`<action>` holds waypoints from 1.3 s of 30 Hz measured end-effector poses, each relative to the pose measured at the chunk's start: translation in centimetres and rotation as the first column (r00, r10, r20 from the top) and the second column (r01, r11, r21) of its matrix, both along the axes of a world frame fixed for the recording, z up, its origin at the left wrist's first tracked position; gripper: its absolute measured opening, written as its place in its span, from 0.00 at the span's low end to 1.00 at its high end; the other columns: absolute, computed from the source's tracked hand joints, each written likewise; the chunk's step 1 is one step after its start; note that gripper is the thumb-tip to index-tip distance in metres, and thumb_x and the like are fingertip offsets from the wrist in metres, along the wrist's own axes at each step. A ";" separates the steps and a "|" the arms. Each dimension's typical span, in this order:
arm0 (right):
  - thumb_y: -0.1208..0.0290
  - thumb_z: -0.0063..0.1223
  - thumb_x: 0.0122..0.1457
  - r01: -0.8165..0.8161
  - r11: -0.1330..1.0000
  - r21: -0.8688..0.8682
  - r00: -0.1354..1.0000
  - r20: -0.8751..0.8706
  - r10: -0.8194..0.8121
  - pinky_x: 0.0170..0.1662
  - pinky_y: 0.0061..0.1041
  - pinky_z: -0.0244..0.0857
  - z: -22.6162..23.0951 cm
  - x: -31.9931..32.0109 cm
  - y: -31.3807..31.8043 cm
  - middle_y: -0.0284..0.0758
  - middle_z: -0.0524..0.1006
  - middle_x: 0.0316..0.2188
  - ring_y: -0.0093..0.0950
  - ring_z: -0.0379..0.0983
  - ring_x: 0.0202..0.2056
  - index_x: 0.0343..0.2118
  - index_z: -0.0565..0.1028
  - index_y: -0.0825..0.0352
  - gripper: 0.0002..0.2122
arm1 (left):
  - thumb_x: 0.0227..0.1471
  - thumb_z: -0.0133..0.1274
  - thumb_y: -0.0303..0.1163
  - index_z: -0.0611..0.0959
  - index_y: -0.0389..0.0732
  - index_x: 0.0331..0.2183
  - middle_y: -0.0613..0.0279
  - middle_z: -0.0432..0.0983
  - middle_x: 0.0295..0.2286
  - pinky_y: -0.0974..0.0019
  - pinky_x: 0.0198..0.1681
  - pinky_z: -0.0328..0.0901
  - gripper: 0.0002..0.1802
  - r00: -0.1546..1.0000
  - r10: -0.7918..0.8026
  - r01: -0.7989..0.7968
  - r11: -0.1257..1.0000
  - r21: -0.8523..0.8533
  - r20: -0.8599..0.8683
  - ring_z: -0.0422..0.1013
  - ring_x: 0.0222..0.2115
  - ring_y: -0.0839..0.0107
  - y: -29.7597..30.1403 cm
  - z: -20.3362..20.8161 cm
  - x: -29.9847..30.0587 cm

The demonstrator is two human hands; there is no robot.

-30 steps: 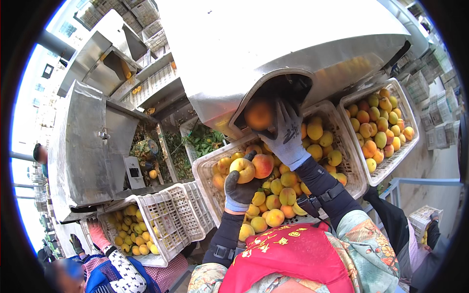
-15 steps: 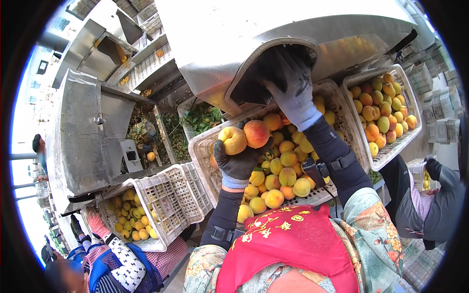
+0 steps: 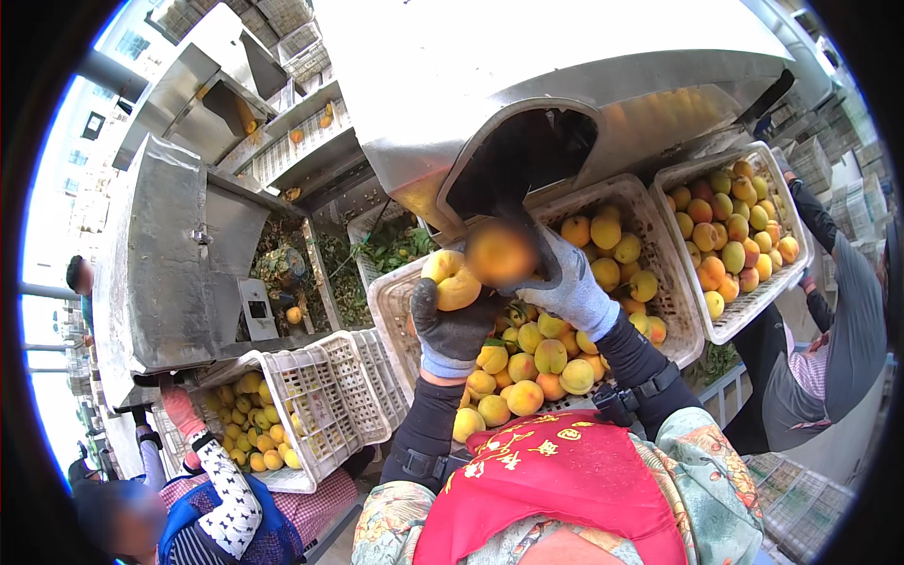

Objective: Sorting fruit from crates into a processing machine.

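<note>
My left hand (image 3: pixel 450 325), in a grey-black glove, is closed round a large yellow peach (image 3: pixel 453 281) above the crate. A second, orange peach (image 3: pixel 499 252) sits beside it, partly blurred. My right hand (image 3: pixel 568 285), in a blue-grey glove, has its dark thumb and fingers round this orange peach; the left glove is just beneath. Below both hands a white plastic crate (image 3: pixel 680 325) holds many yellow and orange peaches (image 3: pixel 551 356). Just beyond them is the dark, arched opening (image 3: pixel 527 155) of a metal machine (image 3: pixel 414 141).
On the right stands another white crate (image 3: pixel 727 327) of peaches, with a person (image 3: pixel 800 377) beside it. At the left a person in a pink glove (image 3: pixel 182 411) reaches to a tilted crate (image 3: pixel 311 395) of yellow fruit. Leaves and scraps (image 3: pixel 395 245) lie beside the metal housing (image 3: pixel 165 264).
My right hand has come out of the machine's opening, down and toward me, and taken hold of the orange peach. My left hand stays nearly in place with the yellow peach.
</note>
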State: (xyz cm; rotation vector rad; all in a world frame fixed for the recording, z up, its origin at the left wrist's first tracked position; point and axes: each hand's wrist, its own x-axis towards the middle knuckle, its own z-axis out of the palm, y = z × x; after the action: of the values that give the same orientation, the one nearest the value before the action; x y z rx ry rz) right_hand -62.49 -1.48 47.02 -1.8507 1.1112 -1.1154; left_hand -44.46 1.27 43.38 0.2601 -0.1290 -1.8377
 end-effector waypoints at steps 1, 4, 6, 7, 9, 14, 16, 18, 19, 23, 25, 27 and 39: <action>0.67 0.67 0.43 0.002 1.000 -0.010 1.000 0.011 -0.001 0.56 0.32 0.60 0.1 0.0 -0.3 0.47 0.68 0.54 0.39 0.66 0.54 0.60 0.60 0.67 0.39 | 0.42 0.55 0.58 0.67 0.38 0.54 0.51 0.63 0.54 0.49 0.61 0.49 0.44 0.999 0.015 -0.016 1.000 0.012 0.036 0.57 0.56 0.55 0.2 -0.5 -0.1; 0.61 0.68 0.39 0.142 0.980 -0.140 0.985 -0.077 -0.154 0.57 0.40 0.56 0.0 1.1 -0.2 0.49 0.66 0.54 0.48 0.63 0.54 0.60 0.59 0.68 0.44 | 0.43 0.56 0.57 0.69 0.39 0.52 0.52 0.64 0.52 0.48 0.60 0.50 0.41 0.978 0.045 -0.047 0.999 0.005 0.203 0.59 0.54 0.54 -0.1 -0.2 -1.0; 0.57 0.68 0.37 0.231 0.955 -0.188 0.955 -0.142 -0.259 0.58 0.44 0.53 -1.0 1.7 -0.6 0.49 0.65 0.55 0.50 0.61 0.54 0.60 0.59 0.69 0.45 | 0.45 0.56 0.54 0.68 0.41 0.53 0.52 0.64 0.52 0.49 0.60 0.51 0.39 0.947 0.097 -0.100 0.995 -0.005 0.305 0.60 0.53 0.52 -0.2 -0.3 -1.6; 0.57 0.67 0.38 0.227 0.954 -0.198 0.951 -0.167 -0.261 0.59 0.44 0.52 -1.3 1.5 -1.0 0.49 0.65 0.55 0.49 0.61 0.55 0.59 0.59 0.69 0.44 | 0.45 0.57 0.54 0.68 0.41 0.53 0.52 0.64 0.52 0.48 0.60 0.51 0.39 0.961 0.095 -0.109 0.993 0.038 0.260 0.60 0.53 0.53 -0.3 -0.7 -1.5; 0.58 0.66 0.38 0.219 0.951 -0.216 0.940 -0.214 -0.265 0.60 0.44 0.51 -1.6 0.8 -2.3 0.48 0.65 0.55 0.48 0.60 0.55 0.59 0.60 0.69 0.43 | 0.45 0.57 0.54 0.68 0.41 0.53 0.52 0.64 0.52 0.48 0.59 0.52 0.40 0.980 0.097 -0.119 0.985 0.125 0.172 0.59 0.53 0.54 -0.6 -1.1 -1.5; 0.59 0.66 0.40 0.274 0.923 -0.269 0.899 -0.270 -0.346 0.60 0.44 0.50 -2.4 0.0 -5.1 0.48 0.66 0.54 0.47 0.58 0.56 0.58 0.61 0.69 0.41 | 0.45 0.58 0.52 0.68 0.41 0.53 0.52 0.65 0.51 0.49 0.59 0.53 0.38 0.979 0.065 -0.079 0.995 0.065 0.194 0.61 0.53 0.55 -0.4 -0.3 -1.2; 0.60 0.65 0.41 0.286 0.916 -0.282 0.902 -0.243 -0.356 0.60 0.44 0.50 -3.1 0.4 -5.8 0.48 0.66 0.54 0.47 0.58 0.56 0.58 0.60 0.70 0.40 | 0.45 0.57 0.55 0.69 0.41 0.53 0.53 0.68 0.49 0.51 0.53 0.60 0.39 0.987 0.035 -0.054 0.991 0.122 0.159 0.66 0.47 0.55 -0.1 -1.3 -0.5; 0.60 0.65 0.42 0.274 0.905 -0.324 0.909 -0.220 -0.354 0.60 0.44 0.50 -3.5 1.3 -7.5 0.48 0.66 0.54 0.47 0.58 0.56 0.58 0.60 0.70 0.40 | 0.45 0.56 0.59 0.69 0.41 0.53 0.53 0.70 0.46 0.52 0.47 0.63 0.41 0.990 -0.033 0.019 0.994 0.105 0.136 0.68 0.41 0.56 -0.4 -1.8 -0.3; 0.60 0.65 0.42 0.304 0.869 -0.391 0.886 -0.219 -0.409 0.60 0.44 0.50 -3.6 1.1 -8.7 0.48 0.66 0.54 0.47 0.58 0.56 0.58 0.60 0.70 0.40 | 0.44 0.56 0.61 0.69 0.41 0.53 0.53 0.71 0.44 0.53 0.43 0.65 0.43 0.990 -0.083 0.072 0.993 0.098 0.113 0.69 0.39 0.56 -0.8 -1.9 -1.0; 0.56 0.67 0.40 0.315 0.892 -0.324 0.907 -0.174 -0.384 0.59 0.44 0.50 -0.5 2.3 -8.9 0.48 0.65 0.54 0.47 0.59 0.56 0.58 0.60 0.70 0.43 | 0.44 0.46 0.72 0.72 0.43 0.48 0.50 0.73 0.41 0.58 0.40 0.68 0.44 0.925 -0.377 0.365 0.918 -0.157 -0.053 0.71 0.40 0.62 -2.8 -4.3 0.8; 0.54 0.68 0.39 0.164 0.980 -0.114 0.979 -0.102 -0.176 0.59 0.44 0.50 1.3 2.9 -4.4 0.47 0.66 0.54 0.47 0.60 0.55 0.58 0.60 0.70 0.44 | 0.45 0.43 0.73 0.72 0.42 0.49 0.51 0.73 0.41 0.60 0.38 0.70 0.45 0.881 -0.460 0.431 0.876 -0.215 -0.108 0.72 0.39 0.62 -3.7 -4.2 2.5; 0.53 0.69 0.38 -0.010 0.983 -0.184 0.968 -0.247 -0.037 0.58 0.44 0.52 0.8 2.8 -1.2 0.46 0.67 0.52 0.47 0.62 0.54 0.58 0.60 0.69 0.45 | 0.47 0.41 0.73 0.71 0.43 0.50 0.52 0.73 0.43 0.59 0.36 0.71 0.45 0.911 -0.408 0.406 0.913 -0.043 -0.062 0.73 0.37 0.62 -4.3 -3.1 1.7; 0.55 0.66 0.42 0.406 0.797 -0.447 0.716 -0.386 -0.581 0.58 0.46 0.51 -2.6 2.4 -6.4 0.48 0.68 0.51 0.46 0.65 0.50 0.56 0.61 0.71 0.40 | 0.40 0.60 0.42 0.73 0.47 0.51 0.54 0.68 0.47 0.44 0.57 0.50 0.34 -0.771 0.329 0.384 0.923 -0.015 0.546 0.58 0.54 0.50 1.7 -9.4 -0.1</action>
State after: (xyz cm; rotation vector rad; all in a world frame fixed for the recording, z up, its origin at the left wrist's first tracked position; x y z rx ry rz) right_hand -60.04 -7.91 44.44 -2.2610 1.9326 -1.1903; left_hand -44.61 2.99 34.03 1.9519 -2.1683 -0.4002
